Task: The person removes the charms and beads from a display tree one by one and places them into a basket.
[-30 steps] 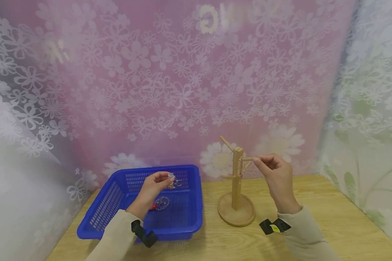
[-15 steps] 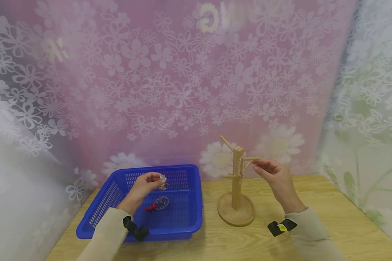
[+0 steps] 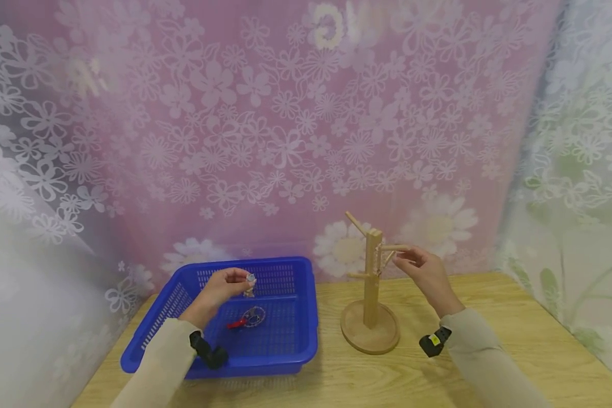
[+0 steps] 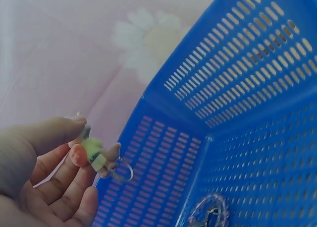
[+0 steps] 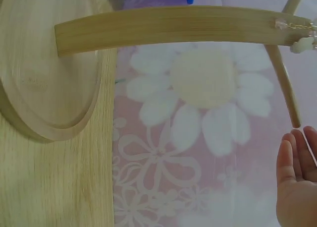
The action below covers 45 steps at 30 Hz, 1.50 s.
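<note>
there, left hand (image 3: 223, 286) raised, pinching keychain (image 4: 94, 156).

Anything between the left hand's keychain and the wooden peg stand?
Nothing visible blocks it. The left hand pinches a small keychain charm above the blue slotted plastic basket. The wooden peg stand is beside the basket. The right hand hovers at its right peg, which already carries a chain.
</note>
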Available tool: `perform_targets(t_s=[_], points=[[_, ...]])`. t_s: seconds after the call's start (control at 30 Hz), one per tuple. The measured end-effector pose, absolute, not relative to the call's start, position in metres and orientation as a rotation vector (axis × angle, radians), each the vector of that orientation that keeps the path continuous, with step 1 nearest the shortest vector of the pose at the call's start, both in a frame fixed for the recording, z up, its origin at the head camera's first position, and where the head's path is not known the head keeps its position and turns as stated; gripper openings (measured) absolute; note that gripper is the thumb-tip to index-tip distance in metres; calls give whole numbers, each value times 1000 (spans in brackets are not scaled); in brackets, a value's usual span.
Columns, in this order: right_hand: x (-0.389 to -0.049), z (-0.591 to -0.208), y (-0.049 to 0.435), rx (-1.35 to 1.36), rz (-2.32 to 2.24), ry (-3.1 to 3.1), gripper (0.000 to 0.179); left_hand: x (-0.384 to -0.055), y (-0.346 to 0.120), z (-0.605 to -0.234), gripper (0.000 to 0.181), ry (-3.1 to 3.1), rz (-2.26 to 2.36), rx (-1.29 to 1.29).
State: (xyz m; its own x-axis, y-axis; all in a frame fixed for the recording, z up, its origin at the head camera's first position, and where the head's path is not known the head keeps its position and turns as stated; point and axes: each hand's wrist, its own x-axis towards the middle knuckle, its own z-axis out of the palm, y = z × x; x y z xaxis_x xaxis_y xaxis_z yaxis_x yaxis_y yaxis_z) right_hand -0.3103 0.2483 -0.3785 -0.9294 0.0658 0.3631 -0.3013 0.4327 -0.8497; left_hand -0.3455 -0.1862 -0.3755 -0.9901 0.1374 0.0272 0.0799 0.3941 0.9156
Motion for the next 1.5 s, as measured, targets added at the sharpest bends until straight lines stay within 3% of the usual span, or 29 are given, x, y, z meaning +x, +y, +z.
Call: perform_targets(t_s=[0.33,0.63,1.17,1.5], points=[[-322,-380,249,276,1333,-2383,38,-355,-194,-374,27,2633,1599,179],[-324,-389,251,308,1368,-2374,39,-364,-207,-381,33,2661,1576,146],[-303,-389,255,260,1739,-2256,39,-368,-219,-388,34,2690,1543,119],[-290,-390,249,238,1809,-2195,22,-368,-222,-391,33,2692,1546,170]])
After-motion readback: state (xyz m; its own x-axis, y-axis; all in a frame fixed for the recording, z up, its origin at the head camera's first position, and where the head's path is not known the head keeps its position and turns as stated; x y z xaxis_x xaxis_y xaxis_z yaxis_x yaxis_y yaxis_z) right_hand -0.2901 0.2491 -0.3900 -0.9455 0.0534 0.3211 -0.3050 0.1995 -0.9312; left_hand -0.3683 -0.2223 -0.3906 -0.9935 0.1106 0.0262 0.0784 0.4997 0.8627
